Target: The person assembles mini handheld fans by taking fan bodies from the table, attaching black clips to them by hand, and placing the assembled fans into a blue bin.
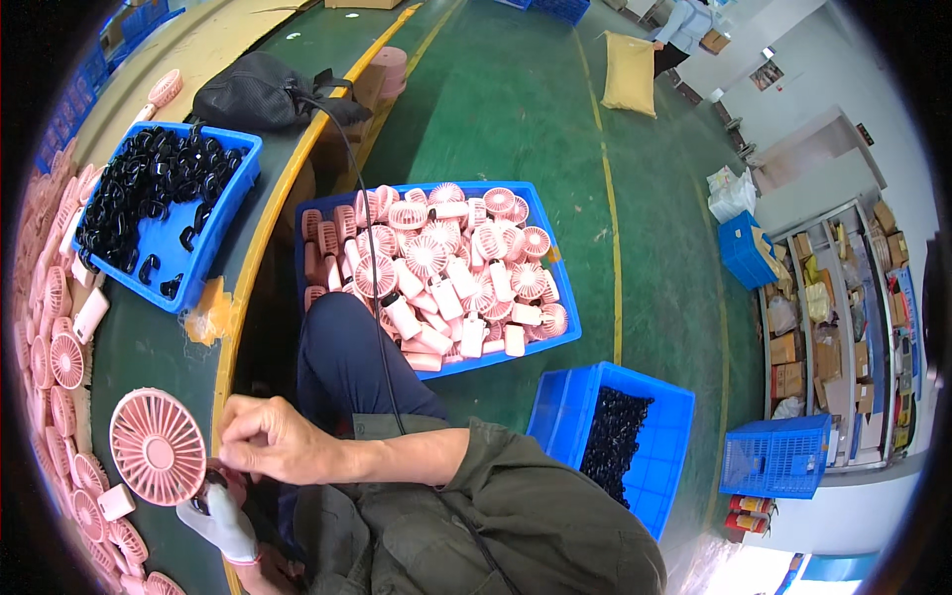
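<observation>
Over the table edge, a pink handheld fan (159, 448) is tilted with its round grille upward. My left hand (226, 526), in a white glove, is closed around its handle, where a small black part shows beside the fingers. My bare right hand (273, 441) is just above the glove, fingers curled and thumb pressed in; what they hold, if anything, is hidden. Farther along the table is a blue tray (188, 288) of black curved plastic parts (149, 188). Many more pink fans (66, 359) lie piled along the left.
A blue crate (555, 258) heaped with pink fans stands beside my knee. Behind my right arm is a blue bin (664, 436) with small black parts. A black bag (260, 91) lies on the table; a black cable (367, 198) hangs across. A person (684, 25) holds a yellow sack (629, 74).
</observation>
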`<state>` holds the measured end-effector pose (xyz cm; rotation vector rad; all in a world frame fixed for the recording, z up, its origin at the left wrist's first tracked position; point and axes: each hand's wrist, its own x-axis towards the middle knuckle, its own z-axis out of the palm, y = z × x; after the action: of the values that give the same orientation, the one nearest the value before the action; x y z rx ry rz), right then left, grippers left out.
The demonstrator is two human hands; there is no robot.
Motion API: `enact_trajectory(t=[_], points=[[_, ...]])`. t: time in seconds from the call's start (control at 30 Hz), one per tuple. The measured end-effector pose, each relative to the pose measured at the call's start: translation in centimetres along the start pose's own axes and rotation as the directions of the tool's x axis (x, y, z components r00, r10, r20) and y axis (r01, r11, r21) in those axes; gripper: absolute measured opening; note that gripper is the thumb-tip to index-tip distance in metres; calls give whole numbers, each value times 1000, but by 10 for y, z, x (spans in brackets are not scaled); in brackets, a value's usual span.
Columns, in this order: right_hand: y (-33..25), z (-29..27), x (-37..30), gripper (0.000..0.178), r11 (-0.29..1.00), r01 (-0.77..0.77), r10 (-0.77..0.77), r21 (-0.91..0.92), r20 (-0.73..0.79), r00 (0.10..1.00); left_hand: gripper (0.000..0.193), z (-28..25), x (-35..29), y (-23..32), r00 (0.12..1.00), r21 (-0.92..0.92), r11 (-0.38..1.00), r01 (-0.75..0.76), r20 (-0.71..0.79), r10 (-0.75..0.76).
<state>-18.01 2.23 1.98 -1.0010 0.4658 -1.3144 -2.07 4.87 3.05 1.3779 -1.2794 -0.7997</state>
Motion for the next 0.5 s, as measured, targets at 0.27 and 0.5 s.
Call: enact_trajectory(t=[0.27, 0.5], points=[[31, 15, 8, 41, 997, -81, 81, 14, -29, 996, 40, -13, 7, -16, 888, -327, 826, 460, 167, -428], [6, -7, 6, 55, 855, -387, 460, 344, -161, 873, 70, 36, 28, 16, 560, -352, 469, 810, 701, -442]])
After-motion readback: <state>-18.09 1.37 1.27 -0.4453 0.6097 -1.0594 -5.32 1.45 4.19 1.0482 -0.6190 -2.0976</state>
